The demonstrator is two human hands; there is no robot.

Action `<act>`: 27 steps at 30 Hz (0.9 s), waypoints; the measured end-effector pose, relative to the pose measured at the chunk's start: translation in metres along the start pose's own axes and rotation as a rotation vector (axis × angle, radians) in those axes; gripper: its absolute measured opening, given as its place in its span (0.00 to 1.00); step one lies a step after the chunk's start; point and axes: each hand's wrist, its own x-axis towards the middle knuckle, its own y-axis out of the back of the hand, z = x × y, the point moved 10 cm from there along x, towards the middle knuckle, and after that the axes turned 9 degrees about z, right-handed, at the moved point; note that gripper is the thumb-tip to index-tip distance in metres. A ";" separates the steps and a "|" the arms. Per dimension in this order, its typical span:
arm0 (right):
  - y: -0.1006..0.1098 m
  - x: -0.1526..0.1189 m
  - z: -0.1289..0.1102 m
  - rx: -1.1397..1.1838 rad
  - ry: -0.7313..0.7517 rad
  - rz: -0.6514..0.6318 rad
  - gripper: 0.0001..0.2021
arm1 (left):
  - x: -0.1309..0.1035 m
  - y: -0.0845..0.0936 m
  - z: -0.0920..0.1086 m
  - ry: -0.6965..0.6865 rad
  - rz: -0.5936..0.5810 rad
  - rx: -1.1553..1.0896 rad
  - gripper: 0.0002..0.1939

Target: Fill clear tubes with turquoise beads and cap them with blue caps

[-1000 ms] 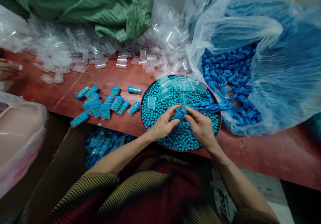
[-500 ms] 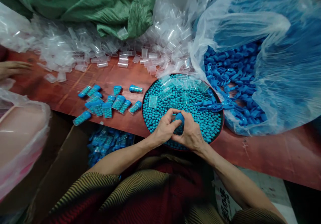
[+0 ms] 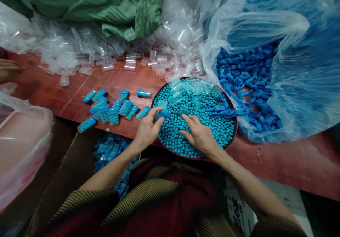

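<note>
My left hand [image 3: 148, 126] is closed on a blue-capped container [image 3: 162, 114] at the left rim of a round tray [image 3: 234, 132] of turquoise beads [image 3: 176, 136]. Over the beads, my right hand [image 3: 198, 133] is open, thumb and fingers apart, with nothing between them. Several clear empty tubes [image 3: 175, 85] and blue caps [image 3: 221, 112] lie on the beads at the tray's back and right. To the left, several filled containers [image 3: 125, 108] with blue caps rest on the red table [image 3: 132, 79].
Clear tubes [image 3: 101, 49] are heaped along the back beside a green cloth [image 3: 119, 7]. A plastic bag [image 3: 297, 74] of blue caps stands right. Below the table edge, a box [image 3: 71, 152] holds filled containers. Another person's hand [image 3: 7, 70] shows at far left.
My hands have separated. My left hand has moved left with the container, while my right hand has let go and opened. The other person's hand has shifted left.
</note>
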 end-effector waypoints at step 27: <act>0.002 0.029 0.077 0.792 -0.356 0.192 0.13 | 0.019 -0.092 0.048 -0.239 -0.181 0.035 0.17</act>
